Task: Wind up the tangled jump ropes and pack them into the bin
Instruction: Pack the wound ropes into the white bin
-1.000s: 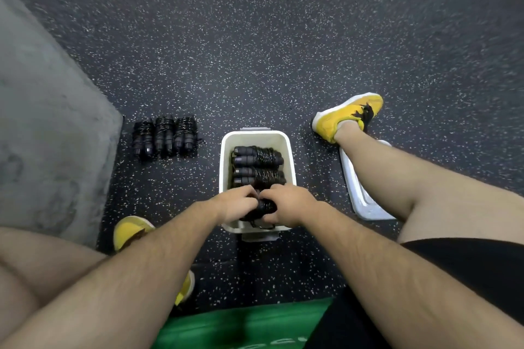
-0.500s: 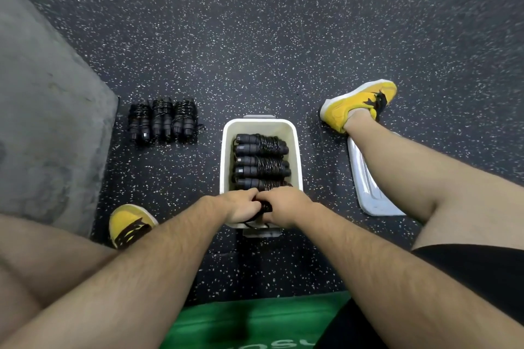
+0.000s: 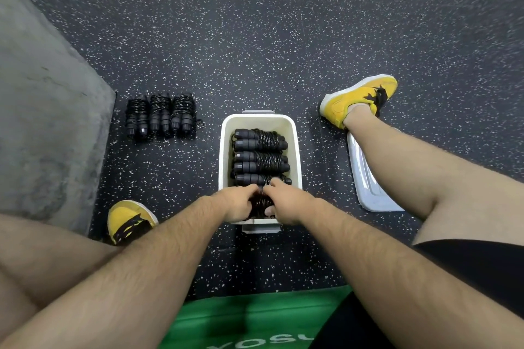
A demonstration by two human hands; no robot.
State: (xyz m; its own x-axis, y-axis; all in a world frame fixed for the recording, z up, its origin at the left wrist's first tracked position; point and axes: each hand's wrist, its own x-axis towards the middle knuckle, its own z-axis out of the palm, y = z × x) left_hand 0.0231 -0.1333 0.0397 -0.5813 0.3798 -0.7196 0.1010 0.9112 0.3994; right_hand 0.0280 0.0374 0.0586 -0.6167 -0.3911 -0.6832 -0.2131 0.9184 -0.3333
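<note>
A white bin (image 3: 224, 150) stands on the speckled black floor between my legs. Several wound black jump ropes (image 3: 259, 151) lie stacked across it. At the bin's near end my left hand (image 3: 236, 205) and my right hand (image 3: 283, 202) both grip one wound black rope bundle (image 3: 259, 204), holding it down inside the bin. My fingers hide most of that bundle. Three more wound ropes (image 3: 160, 116) lie side by side on the floor to the left of the bin.
The bin's grey lid (image 3: 365, 184) lies on the floor under my right leg. Yellow shoes sit at left (image 3: 127, 219) and right (image 3: 354, 99). A grey mat (image 3: 42, 122) covers the left side; a green mat (image 3: 255, 320) lies near me.
The camera view shifted slightly. Both hands pushed the held bundle a little lower and farther into the bin's near end; their grip is the same.
</note>
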